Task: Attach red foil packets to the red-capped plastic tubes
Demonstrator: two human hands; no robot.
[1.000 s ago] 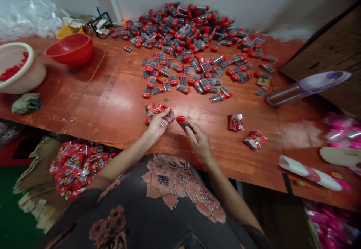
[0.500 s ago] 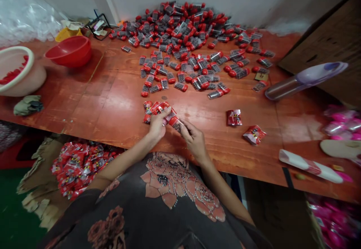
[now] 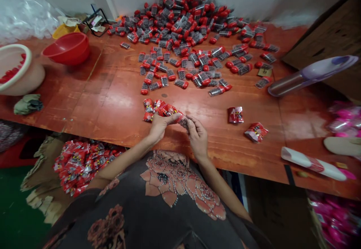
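Over the table [image 3: 113, 110], the left hand [image 3: 158, 128] pinches a red packet [image 3: 169, 110]; the right hand [image 3: 198, 135] grips a see-through tube [image 3: 183, 122], seemingly further in now.

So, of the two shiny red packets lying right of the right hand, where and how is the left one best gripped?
Probably by opposite side edges, from above and the near side: the left shiny red packet is squarish, lies flat on the red-brown tabletop, apart from the right packet.
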